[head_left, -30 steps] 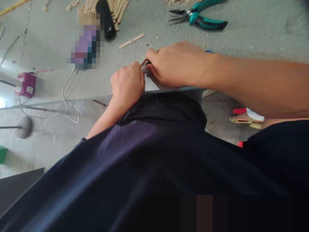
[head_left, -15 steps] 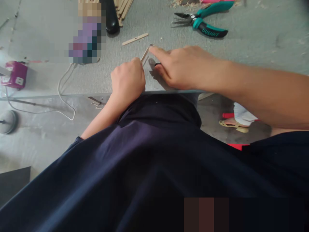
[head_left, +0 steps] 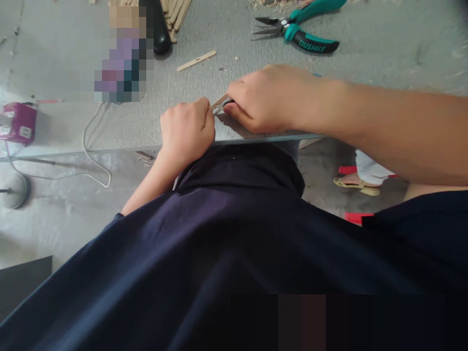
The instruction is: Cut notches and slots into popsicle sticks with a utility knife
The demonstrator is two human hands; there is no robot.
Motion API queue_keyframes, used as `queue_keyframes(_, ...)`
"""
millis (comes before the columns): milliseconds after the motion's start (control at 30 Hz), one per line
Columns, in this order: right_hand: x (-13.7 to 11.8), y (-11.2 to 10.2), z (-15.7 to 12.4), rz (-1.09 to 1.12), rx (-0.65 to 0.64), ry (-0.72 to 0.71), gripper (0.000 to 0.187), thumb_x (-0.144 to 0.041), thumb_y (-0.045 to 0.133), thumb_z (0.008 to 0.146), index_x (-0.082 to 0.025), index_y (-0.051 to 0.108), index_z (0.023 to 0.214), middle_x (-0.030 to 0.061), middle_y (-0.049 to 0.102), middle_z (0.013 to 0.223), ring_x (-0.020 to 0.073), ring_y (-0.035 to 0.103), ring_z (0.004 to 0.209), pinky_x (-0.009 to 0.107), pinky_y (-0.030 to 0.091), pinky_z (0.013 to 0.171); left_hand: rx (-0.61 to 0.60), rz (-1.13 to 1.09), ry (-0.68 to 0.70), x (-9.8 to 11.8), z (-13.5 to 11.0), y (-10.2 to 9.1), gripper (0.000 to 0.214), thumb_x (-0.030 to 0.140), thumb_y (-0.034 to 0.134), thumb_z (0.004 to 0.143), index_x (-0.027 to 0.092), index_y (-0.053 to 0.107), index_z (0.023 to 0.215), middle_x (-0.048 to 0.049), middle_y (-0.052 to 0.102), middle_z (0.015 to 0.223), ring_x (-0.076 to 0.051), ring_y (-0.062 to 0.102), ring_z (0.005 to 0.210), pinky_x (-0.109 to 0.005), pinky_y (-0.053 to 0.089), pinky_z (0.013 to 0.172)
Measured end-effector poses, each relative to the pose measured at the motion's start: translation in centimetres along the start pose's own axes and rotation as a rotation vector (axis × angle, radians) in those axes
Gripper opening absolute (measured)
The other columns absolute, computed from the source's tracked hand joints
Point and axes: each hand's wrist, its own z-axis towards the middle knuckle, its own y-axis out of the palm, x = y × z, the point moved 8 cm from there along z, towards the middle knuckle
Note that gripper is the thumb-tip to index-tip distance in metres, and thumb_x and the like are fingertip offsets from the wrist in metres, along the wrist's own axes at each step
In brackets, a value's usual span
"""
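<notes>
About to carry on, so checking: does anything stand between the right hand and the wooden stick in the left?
Nothing visible does. The right hand is right at the exposed part of the wooden stick held by the left hand, with a small dark object between its thumb and fingers. The pliers and loose stick lie farther back.

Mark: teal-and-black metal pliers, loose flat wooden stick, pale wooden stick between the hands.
Teal-and-black metal pliers [head_left: 291, 33]: head view, teal base of the lower handle.
Loose flat wooden stick [head_left: 196, 61]: head view, middle of its length.
Held pale wooden stick [head_left: 220, 99]: head view, its exposed stretch.
</notes>
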Motion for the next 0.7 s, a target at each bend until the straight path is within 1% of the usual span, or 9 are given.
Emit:
queue_keyframes(100, -0.05, -0.09, -0.05, 0.001, -0.008, 0.009, 0.055, -0.050, 0.038, 0.124, -0.009, 0.073, 0.136, 0.0245, 0.082, 0.127, 0.0487, 0.082, 0.124, 0.065, 0.068, 0.101, 0.008, 0.003, 0.009, 0.12, -0.07, -0.01, 0.036, 0.038, 0.043, 0.112, 0.027, 0.077, 0.105, -0.0124, 0.085, 0.106, -0.032, 0.078, 0.116, -0.039, 0.054, 0.097)
queue_keyframes(200, 0.03, -0.03, -0.05, 0.017, 0.006, 0.010, 0.056, -0.052, 0.038, 0.124, -0.010, 0.073, 0.136, 0.0226, 0.082, 0.127, 0.0458, 0.082, 0.125, 0.060, 0.067, 0.103, -0.009, 0.027, 0.004, 0.16, -0.08, 0.05, 0.038, 0.039, 0.041, 0.113, 0.027, 0.077, 0.106, -0.0132, 0.085, 0.109, -0.032, 0.078, 0.114, -0.041, 0.054, 0.099)
queue_keyframes(333, -0.07, 0.14, -0.01, 0.021, 0.015, 0.000, 0.056, -0.052, 0.038, 0.123, -0.009, 0.072, 0.137, 0.0236, 0.082, 0.128, 0.0452, 0.082, 0.125, 0.058, 0.066, 0.103, -0.013, 0.049, -0.001, 0.16, -0.09, 0.04, 0.040, 0.040, 0.040, 0.113, 0.026, 0.076, 0.107, -0.0136, 0.085, 0.111, -0.032, 0.079, 0.114, -0.041, 0.055, 0.100)
queue_keyframes(533, -0.15, -0.03, -0.18, 0.046, 0.029, 0.014, 0.060, -0.056, 0.036, 0.123, -0.010, 0.073, 0.133, 0.0208, 0.083, 0.127, 0.0423, 0.082, 0.123, 0.054, 0.065, 0.104, -0.026, 0.039, 0.010, 0.19, -0.17, 0.10, 0.041, 0.041, 0.038, 0.113, 0.027, 0.076, 0.108, -0.0143, 0.085, 0.112, -0.033, 0.078, 0.117, -0.042, 0.055, 0.101)
queue_keyframes(600, -0.17, -0.21, -0.23, 0.076, 0.046, 0.006, 0.060, -0.055, 0.036, 0.122, -0.010, 0.074, 0.131, 0.0215, 0.083, 0.126, 0.0417, 0.082, 0.123, 0.052, 0.065, 0.104, -0.019, 0.034, 0.012, 0.16, -0.20, 0.02, 0.041, 0.041, 0.039, 0.112, 0.027, 0.077, 0.108, -0.0144, 0.085, 0.111, -0.033, 0.078, 0.117, -0.041, 0.054, 0.100)
queue_keyframes(700, -0.31, -0.36, -0.23, 0.091, 0.049, -0.013, 0.061, -0.054, 0.037, 0.121, -0.008, 0.075, 0.131, 0.0242, 0.083, 0.124, 0.0443, 0.082, 0.122, 0.054, 0.066, 0.103, -0.017, 0.013, 0.031, 0.15, -0.21, -0.05, 0.040, 0.042, 0.040, 0.111, 0.028, 0.077, 0.108, -0.0137, 0.085, 0.107, -0.033, 0.077, 0.118, -0.041, 0.053, 0.098)
